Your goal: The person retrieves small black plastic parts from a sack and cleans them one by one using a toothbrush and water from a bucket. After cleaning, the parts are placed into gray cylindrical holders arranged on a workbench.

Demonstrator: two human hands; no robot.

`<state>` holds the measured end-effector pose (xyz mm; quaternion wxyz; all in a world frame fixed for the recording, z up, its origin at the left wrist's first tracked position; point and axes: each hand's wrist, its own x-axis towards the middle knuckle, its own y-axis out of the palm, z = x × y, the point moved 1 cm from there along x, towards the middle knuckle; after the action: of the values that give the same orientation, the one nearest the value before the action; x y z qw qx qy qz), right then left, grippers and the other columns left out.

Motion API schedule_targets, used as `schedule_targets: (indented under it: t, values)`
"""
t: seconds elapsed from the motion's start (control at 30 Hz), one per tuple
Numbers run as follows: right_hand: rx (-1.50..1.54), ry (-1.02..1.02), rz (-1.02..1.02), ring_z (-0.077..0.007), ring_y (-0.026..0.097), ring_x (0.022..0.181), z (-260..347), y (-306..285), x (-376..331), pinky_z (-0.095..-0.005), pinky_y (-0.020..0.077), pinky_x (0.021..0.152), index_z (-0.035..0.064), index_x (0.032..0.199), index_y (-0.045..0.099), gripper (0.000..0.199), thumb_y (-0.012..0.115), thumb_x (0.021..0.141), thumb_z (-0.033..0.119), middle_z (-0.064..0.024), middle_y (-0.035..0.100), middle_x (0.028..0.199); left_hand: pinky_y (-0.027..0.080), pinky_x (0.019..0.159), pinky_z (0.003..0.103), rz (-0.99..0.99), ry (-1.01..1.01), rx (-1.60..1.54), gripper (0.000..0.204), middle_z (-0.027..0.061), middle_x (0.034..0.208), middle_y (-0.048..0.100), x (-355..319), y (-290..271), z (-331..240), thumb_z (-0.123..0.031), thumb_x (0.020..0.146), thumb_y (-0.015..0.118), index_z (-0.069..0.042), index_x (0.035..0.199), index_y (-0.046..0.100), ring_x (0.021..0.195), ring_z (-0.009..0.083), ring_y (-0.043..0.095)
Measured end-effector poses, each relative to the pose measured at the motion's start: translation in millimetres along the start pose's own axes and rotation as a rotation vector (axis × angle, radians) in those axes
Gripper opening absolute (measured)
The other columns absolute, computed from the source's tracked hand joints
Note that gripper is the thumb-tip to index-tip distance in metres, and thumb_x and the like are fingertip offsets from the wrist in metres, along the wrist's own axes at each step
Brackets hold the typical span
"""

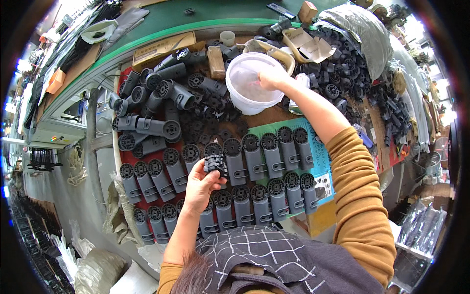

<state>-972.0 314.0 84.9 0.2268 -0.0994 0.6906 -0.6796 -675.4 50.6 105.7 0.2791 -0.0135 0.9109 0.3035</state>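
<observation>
Black toothed discs [215,163] sat stacked in the left hand [198,186], pinched above the grey housings [254,176] near the surface's front edge. Right hand [270,78] reached inside the white bucket [247,83], grip hidden; the loosely held stack could topple.

A: Where does the head camera look from?
B: From above the person's head, facing steeply down onto the workbench [147,41], close over it.
A: How wide?
B: Fisheye; edges bend, forearms enter from below. There is only this view, so none overlaps it.
</observation>
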Motion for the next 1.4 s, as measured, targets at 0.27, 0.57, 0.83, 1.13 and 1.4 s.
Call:
schedule_targets:
  t: [0.27,0.57,0.83,1.13,1.4]
  values:
    - [-0.011,0.049,0.276,-0.0349,0.068,0.088,6.6,16.2,5.6,-0.046,0.0523,0.081,0.0081,0.086,0.075,0.03,0.063,0.074,0.033,-0.0175,0.071,0.089,0.055,0.067,0.022,-0.031,-0.007,-0.038,0.037,0.0027,0.093,0.064,15.9,5.5,1.9,-0.007,0.082,0.074,-0.006,0.113,0.054,0.078,0.0128,0.066]
    - [0.911,0.111,0.14,-0.0048,0.05,0.045,26.8,-103.8,-164.7,-0.0203,0.0398,0.038,0.0125,0.123,0.064,0.031,0.052,0.096,0.02,0.0008,0.055,0.066,0.05,0.07,0.023,-0.095,0.448,0.546,0.046,0.0031,0.1,0.062,37.3,31.8,-15.1,-0.005,0.075,0.077,-0.003,0.117,0.058,0.085,0.0107,0.061]
    - [0.817,-0.083,-0.316,-0.0191,0.058,0.069,117.9,-69.1,-255.9,-0.0302,0.0483,0.064,0.0137,0.123,0.065,0.044,0.061,0.082,-0.003,-0.0078,0.062,0.082,0.05,0.075,0.03,-0.209,0.894,1.117,0.045,0.0081,0.104,0.063,19.7,62.9,-25.2,-0.014,0.066,0.083,-0.001,0.106,0.065,0.092,0.0181,0.061]
    - [0.746,0.004,-0.53,-0.0234,0.059,0.066,145.3,-55.0,-285.5,-0.034,0.0506,0.061,0.0147,0.129,0.061,0.055,0.061,0.077,-0.005,-0.0091,0.056,0.076,0.049,0.082,0.035,-0.301,1.106,1.25,0.042,0.0102,0.096,0.066,-1.3,72.6,-31.8,-0.012,0.063,0.083,-0.001,0.1,0.066,0.093,0.0253,0.061]
    - [0.815,0.072,-0.583,-0.0246,0.058,0.066,156.0,-49.1,-280.5,-0.0345,0.0494,0.06,0.0132,0.127,0.062,0.047,0.06,0.082,-0.001,-0.0108,0.056,0.076,0.046,0.086,0.038,-0.272,1.172,1.307,0.042,0.0099,0.097,0.066,-15.1,79.9,-33.5,-0.012,0.06,0.083,-0.004,0.097,0.066,0.093,0.0286,0.061]
